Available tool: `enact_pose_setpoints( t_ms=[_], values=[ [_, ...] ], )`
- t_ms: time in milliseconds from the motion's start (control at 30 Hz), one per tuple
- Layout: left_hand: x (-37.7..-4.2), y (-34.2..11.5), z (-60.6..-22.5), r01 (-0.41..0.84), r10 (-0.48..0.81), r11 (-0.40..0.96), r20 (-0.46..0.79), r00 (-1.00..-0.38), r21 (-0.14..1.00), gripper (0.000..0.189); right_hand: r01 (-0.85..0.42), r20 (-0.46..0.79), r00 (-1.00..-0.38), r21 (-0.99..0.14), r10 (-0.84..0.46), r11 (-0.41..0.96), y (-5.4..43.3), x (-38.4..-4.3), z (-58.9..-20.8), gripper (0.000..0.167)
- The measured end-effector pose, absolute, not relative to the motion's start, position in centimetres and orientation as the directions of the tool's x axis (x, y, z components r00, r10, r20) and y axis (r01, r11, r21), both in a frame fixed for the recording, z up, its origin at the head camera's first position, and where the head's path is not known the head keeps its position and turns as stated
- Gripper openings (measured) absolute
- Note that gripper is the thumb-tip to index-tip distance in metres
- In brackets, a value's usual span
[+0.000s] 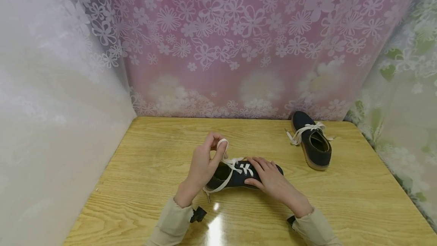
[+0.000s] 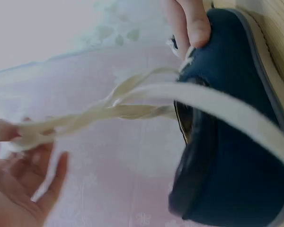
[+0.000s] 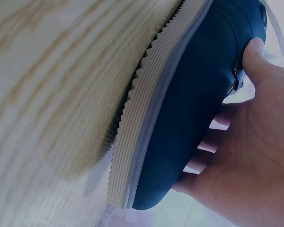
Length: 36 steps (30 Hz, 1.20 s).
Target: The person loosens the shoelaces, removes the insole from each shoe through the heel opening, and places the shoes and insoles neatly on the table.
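Note:
A dark navy shoe (image 1: 235, 180) lies sole-down on the wooden table, its toe to the right. My left hand (image 1: 200, 162) is raised over the heel opening and pinches a white shoelace (image 1: 235, 161) between thumb and fingers. In the left wrist view, strands of that lace stretch from the shoe to the fingers, and another lace end hangs across the shoe's side. My right hand (image 1: 273, 180) holds the shoe's front part, with the thumb on the near side and the fingers across the far side. The right wrist view shows the ridged pale sole; that hand's fingertips are hidden behind the shoe.
A second dark shoe (image 1: 320, 155) with a tied white lace (image 1: 308, 127) stands at the back right of the wooden table (image 1: 143, 162). Flowered curtains (image 1: 232, 48) hang behind the table and along both sides.

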<state>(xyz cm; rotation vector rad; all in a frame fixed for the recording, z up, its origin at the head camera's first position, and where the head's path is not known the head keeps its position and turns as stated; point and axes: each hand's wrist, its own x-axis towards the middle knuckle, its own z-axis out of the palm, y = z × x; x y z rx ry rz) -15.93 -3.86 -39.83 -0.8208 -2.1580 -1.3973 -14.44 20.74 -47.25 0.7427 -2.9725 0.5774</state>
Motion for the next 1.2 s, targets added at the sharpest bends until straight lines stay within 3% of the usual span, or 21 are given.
enact_pose_setpoints(
  t_ms=[167,300,467,667,967,1100,1200],
  values=[
    [-16.0,-4.1,-40.3,0.531,0.313,0.586,0.434,-0.845,0.612,0.022,-0.460,0.119,-0.886,-0.348,-0.448,0.817,20.7,-14.4,-47.1,0.071],
    [-16.0,-4.3,-40.7,0.463,0.364,0.731,0.288,-0.886,0.501,0.021,-0.457,0.105,-0.887,-0.352,-0.451,0.817,20.6,-14.3,-47.0,0.072],
    [-16.1,-5.0,-41.0,0.490,0.481,0.762,0.137,-0.866,0.424,0.010,-0.457,0.099,-0.886,-0.359,-0.454,0.814,20.6,-14.3,-46.9,0.072],
    [-16.2,-5.2,-41.1,0.542,0.590,0.704,0.047,-0.806,0.458,0.016,-0.450,0.089,-0.888,-0.368,-0.451,0.814,20.6,-14.3,-46.8,0.073],
    [-16.1,-3.9,-41.3,0.608,0.623,0.637,0.150,-0.768,0.474,0.008,-0.445,0.082,-0.891,-0.356,-0.447,0.822,20.9,-14.3,-46.8,0.072],
    [-15.8,-3.6,-40.7,0.610,0.536,0.602,0.305,-0.787,0.515,0.007,-0.442,0.074,-0.891,-0.363,-0.447,0.820,20.9,-14.3,-46.9,0.073],
    [-15.5,-3.5,-39.8,0.650,0.449,0.523,0.470,-0.760,0.551,0.007,-0.445,0.077,-0.890,-0.365,-0.450,0.818,20.8,-14.3,-46.8,0.073]
  ],
)
